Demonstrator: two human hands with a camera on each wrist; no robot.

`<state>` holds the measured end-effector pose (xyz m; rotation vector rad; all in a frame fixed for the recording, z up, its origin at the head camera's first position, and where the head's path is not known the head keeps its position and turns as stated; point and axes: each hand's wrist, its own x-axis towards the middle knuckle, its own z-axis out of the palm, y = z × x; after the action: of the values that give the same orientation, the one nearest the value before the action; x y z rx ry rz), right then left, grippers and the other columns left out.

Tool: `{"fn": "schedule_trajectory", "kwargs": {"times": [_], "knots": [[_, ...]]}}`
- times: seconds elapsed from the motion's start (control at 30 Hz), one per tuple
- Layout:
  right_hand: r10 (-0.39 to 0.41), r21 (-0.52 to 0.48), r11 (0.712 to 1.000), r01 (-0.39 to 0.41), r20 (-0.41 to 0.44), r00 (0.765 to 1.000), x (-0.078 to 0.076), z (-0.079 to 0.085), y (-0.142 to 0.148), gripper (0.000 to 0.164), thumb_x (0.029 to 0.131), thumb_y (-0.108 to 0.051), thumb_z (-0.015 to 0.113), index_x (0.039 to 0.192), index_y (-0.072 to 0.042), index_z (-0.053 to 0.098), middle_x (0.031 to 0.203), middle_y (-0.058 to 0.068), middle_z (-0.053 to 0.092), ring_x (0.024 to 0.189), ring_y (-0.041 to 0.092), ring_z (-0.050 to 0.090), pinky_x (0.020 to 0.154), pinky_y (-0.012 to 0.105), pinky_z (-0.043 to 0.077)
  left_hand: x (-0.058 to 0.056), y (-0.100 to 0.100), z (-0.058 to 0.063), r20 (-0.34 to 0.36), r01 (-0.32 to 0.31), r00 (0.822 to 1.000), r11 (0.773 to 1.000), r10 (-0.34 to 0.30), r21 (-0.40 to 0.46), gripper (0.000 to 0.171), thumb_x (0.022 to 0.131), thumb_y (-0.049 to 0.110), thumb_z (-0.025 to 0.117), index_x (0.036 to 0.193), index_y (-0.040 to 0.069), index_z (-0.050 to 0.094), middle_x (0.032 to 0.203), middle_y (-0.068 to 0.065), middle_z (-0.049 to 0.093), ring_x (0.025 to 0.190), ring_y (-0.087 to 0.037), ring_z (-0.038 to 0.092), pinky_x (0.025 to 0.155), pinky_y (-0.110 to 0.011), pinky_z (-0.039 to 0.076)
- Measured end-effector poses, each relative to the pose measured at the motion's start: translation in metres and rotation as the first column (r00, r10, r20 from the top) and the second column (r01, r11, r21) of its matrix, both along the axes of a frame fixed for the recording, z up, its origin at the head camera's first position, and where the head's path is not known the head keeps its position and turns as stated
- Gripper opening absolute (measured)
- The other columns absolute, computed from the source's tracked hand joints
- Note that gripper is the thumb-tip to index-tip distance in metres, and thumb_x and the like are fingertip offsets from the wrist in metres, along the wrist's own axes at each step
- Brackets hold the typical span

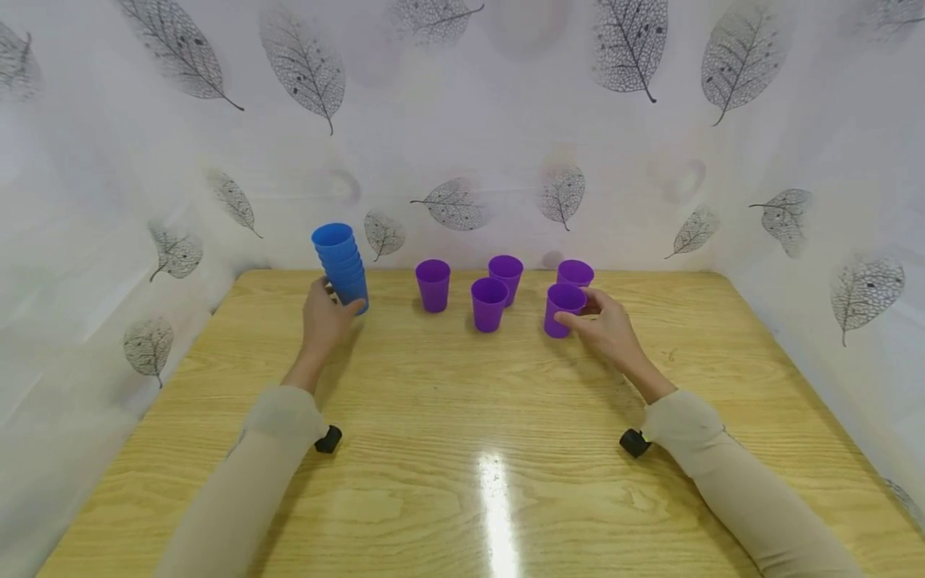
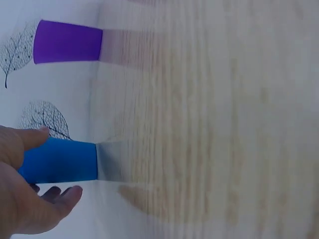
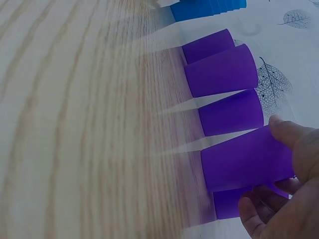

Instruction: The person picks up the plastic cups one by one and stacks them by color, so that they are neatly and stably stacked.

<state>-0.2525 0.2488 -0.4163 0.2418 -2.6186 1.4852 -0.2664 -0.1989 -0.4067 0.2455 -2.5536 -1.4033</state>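
A stack of several blue cups [image 1: 334,238] stands upright at the left, and my left hand [image 1: 327,317] curves round its lower part. In the left wrist view the thumb lies along one side of the blue cup [image 2: 65,160], the fingers on the other. My right hand [image 1: 605,325] holds a purple cup [image 1: 564,301] at the right, thumb in front and fingers round its far side. Another purple cup [image 1: 576,271] is partly hidden right behind it. In the right wrist view, the thumb presses near the held cup's [image 3: 244,157] rim.
Between the hands stand more purple cups: one at left [image 1: 433,287], one nearer [image 1: 488,307] and one behind it [image 1: 510,277]. All are on a wooden table [image 1: 433,401]. A leaf-patterned white backdrop [image 1: 462,144] rises behind the table's far edge.
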Motion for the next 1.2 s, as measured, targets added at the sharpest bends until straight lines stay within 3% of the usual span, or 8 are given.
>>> {"fn": "schedule_trajectory", "kwargs": {"times": [0.33,0.4,0.53,0.63,0.7,0.9,1.07,1.2], "knots": [[-0.003,0.037,0.999,0.003,-0.011,1.0,-0.004,-0.004,0.001,0.058,0.094,-0.026,0.079,0.138,0.005,0.057,0.119,0.025,0.068,0.11,0.036,0.063,0.095,0.041,0.05,0.018,0.018,0.008,0.006,-0.146,0.989,0.987,0.146,0.061,0.088,0.095,0.019,0.074,0.159,-0.003,0.017,0.15,-0.031,0.033,0.135,-0.045,0.043,0.11,-0.06,0.043],[0.0,0.045,0.999,0.0,-0.006,1.0,-0.003,-0.003,0.001,0.057,0.094,-0.026,0.079,0.137,0.005,0.057,0.119,0.025,0.067,0.11,0.037,0.063,0.096,0.043,0.05,0.021,0.023,0.009,-0.017,-0.178,0.984,0.981,0.18,0.075,0.086,0.094,0.02,0.074,0.158,-0.002,0.02,0.147,-0.029,0.035,0.132,-0.041,0.044,0.105,-0.058,0.045],[0.011,0.054,0.998,-0.012,0.004,1.0,-0.002,-0.001,0.0,0.058,0.094,-0.027,0.078,0.137,0.006,0.056,0.12,0.026,0.067,0.112,0.038,0.063,0.097,0.046,0.051,0.028,0.034,0.007,-0.133,-0.206,0.966,0.97,0.223,0.131,0.071,0.093,0.016,0.072,0.148,-0.002,0.031,0.133,-0.023,0.04,0.117,-0.033,0.046,0.091,-0.047,0.046],[0.02,0.05,0.999,-0.02,0.014,1.0,0.0,0.0,0.0,0.059,0.094,-0.027,0.078,0.138,0.006,0.055,0.123,0.026,0.067,0.114,0.039,0.063,0.097,0.046,0.052,0.034,0.044,0.007,-0.199,-0.161,0.961,0.974,0.192,0.161,0.059,0.094,0.014,0.07,0.14,-0.001,0.036,0.127,-0.02,0.041,0.112,-0.031,0.047,0.09,-0.042,0.045],[0.017,0.046,0.999,-0.018,0.024,1.0,0.001,0.0,0.001,0.06,0.094,-0.027,0.079,0.138,0.006,0.055,0.125,0.026,0.067,0.114,0.039,0.063,0.095,0.042,0.053,0.037,0.05,0.008,-0.217,-0.101,0.966,0.979,0.138,0.175,0.056,0.095,0.012,0.068,0.139,-0.002,0.037,0.129,-0.021,0.042,0.115,-0.032,0.049,0.096,-0.042,0.046],[0.027,0.019,0.999,-0.029,0.054,0.998,0.005,-0.001,0.002,0.059,0.093,-0.027,0.081,0.133,0.005,0.053,0.122,0.024,0.07,0.104,0.032,0.067,0.081,0.024,0.054,0.039,0.067,0.016,-0.232,0.065,0.973,0.968,-0.008,0.241,0.065,0.095,0.006,0.065,0.149,-0.005,0.031,0.141,-0.026,0.041,0.126,-0.039,0.051,0.108,-0.051,0.046],[0.069,0.019,0.997,-0.07,0.054,0.996,0.011,-0.002,0.004,0.057,0.091,-0.026,0.082,0.129,0.005,0.052,0.117,0.022,0.072,0.099,0.023,0.068,0.074,0.022,0.051,0.032,0.075,0.018,-0.258,0.115,0.965,0.957,-0.044,0.266,0.068,0.094,0.001,0.064,0.152,-0.008,0.029,0.144,-0.025,0.041,0.129,-0.041,0.052,0.106,-0.048,0.049],[0.105,-0.007,0.994,-0.105,0.054,0.993,0.018,-0.002,0.004,0.056,0.091,-0.021,0.082,0.129,0.006,0.05,0.118,0.023,0.072,0.097,0.018,0.07,0.074,0.022,0.053,0.026,0.078,0.016,-0.226,0.126,0.972,0.958,-0.067,0.258,0.068,0.096,0.003,0.065,0.153,-0.006,0.031,0.148,-0.023,0.042,0.133,-0.039,0.051,0.106,-0.044,0.051]]}}
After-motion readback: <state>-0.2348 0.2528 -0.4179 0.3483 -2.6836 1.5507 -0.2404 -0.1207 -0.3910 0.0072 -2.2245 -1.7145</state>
